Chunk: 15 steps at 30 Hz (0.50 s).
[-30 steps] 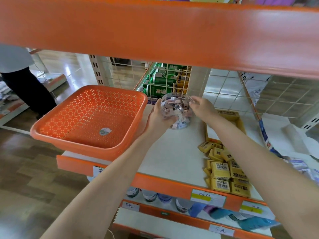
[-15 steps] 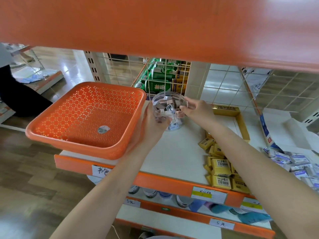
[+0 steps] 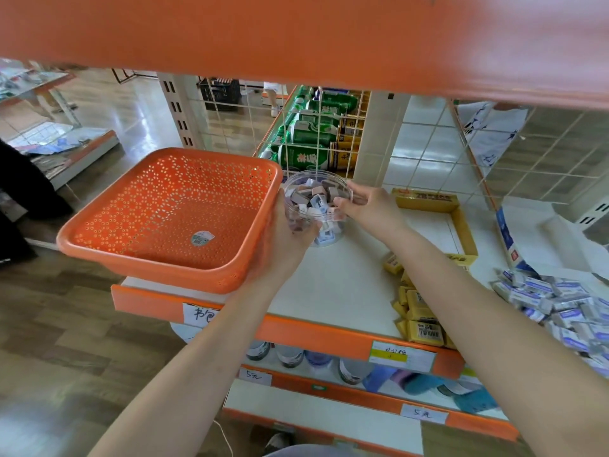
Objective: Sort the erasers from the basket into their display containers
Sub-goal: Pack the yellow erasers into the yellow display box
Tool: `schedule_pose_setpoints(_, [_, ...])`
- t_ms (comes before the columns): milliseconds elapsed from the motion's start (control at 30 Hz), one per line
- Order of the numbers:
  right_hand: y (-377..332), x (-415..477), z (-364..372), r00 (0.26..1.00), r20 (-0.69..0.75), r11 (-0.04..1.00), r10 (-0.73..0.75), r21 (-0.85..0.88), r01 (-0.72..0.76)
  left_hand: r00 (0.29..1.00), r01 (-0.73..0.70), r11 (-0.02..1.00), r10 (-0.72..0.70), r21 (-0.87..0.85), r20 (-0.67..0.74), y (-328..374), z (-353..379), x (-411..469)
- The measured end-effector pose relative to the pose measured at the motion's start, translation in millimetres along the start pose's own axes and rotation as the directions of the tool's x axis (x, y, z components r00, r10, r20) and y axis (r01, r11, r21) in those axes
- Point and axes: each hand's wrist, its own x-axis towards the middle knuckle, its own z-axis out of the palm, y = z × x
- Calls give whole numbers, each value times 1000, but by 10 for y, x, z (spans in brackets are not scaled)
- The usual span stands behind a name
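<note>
A clear round plastic jar (image 3: 318, 189) full of small wrapped erasers stands on the white shelf (image 3: 342, 285), just right of the orange perforated basket (image 3: 171, 212). My left hand (image 3: 283, 235) wraps around the jar's near left side. My right hand (image 3: 369, 206) holds its right rim with thumb and fingers. The basket holds only a sticker on its floor. Yellow boxed erasers (image 3: 418, 308) lie loose near the shelf's front right, in front of a yellow open cardboard display box (image 3: 461, 222). Blue-and-white erasers (image 3: 560, 305) are piled at the far right.
An orange upper shelf (image 3: 296, 37) hangs low across the top of the view. A wire grid (image 3: 309, 140) with green cartons behind closes the back. A lower shelf holds cups and price labels. A person in dark clothes (image 3: 19, 192) stands at the left.
The view has shifted slightly. The jar has come a little toward me and left, next to the basket, with both hands still on it.
</note>
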Motion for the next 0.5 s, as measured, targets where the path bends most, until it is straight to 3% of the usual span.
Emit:
schedule_pose_setpoints(133, [-31, -19, 23, 1000, -11, 999, 5, -52, -6, 1000, -16, 1000, 16, 24, 6, 103, -45, -55])
schedule_pose_setpoints(300, [-10, -175, 66, 988, -143, 999, -49, -25, 46, 999, -23, 998, 20, 58, 43, 237, -174, -317])
schedule_pose_setpoints(400, [17, -317, 92, 983, -137, 989, -123, -94, 110, 999, -46, 988, 46, 148, 1, 262, -198, -510])
schedule_pose_setpoints(500, [34, -426, 48, 976, -150, 984, -158, -109, 143, 998, -69, 989, 66, 131, 23, 306, -174, -657])
